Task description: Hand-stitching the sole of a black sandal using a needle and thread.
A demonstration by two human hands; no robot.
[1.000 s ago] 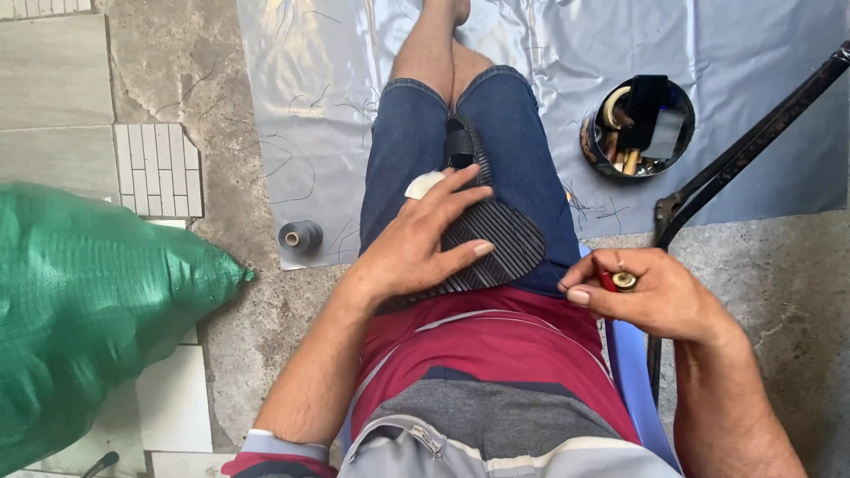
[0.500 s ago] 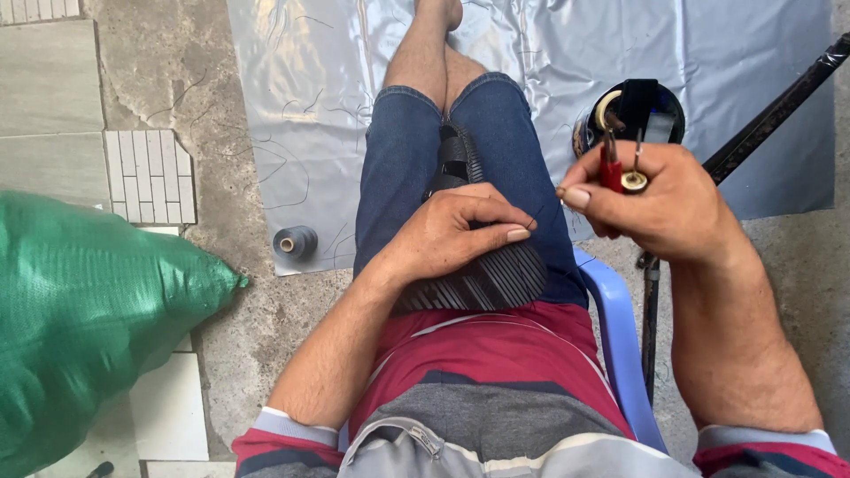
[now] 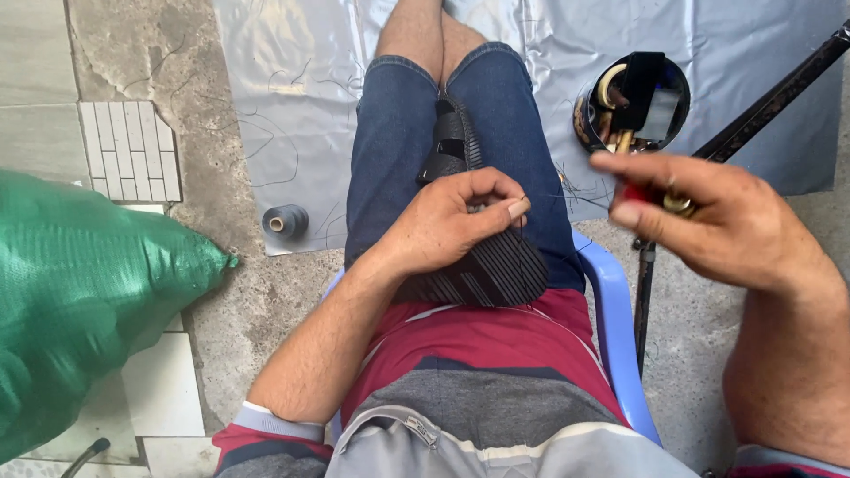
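A black sandal (image 3: 496, 265) lies sole-up on my lap, between my thighs in blue denim shorts. My left hand (image 3: 452, 221) rests on its sole, thumb and forefinger pinched on a thin dark thread near the sandal's edge. My right hand (image 3: 708, 217) is raised to the right of the lap, blurred, fingers closed on a small red-handled tool with a brass tip (image 3: 660, 199). Part of the tool is hidden by the fingers.
A round black container (image 3: 589, 115) with tools stands on a grey plastic sheet (image 3: 292, 97) ahead. A grey thread spool (image 3: 285, 220) sits at the sheet's edge. A green sack (image 3: 80, 301) fills the left. A black rod (image 3: 753, 115) leans at right. I sit on a blue plastic chair (image 3: 615, 336).
My right hand has risen from beside my hip to chest height with the red tool. My left hand's fingers have curled from flat on the sandal into a pinch.
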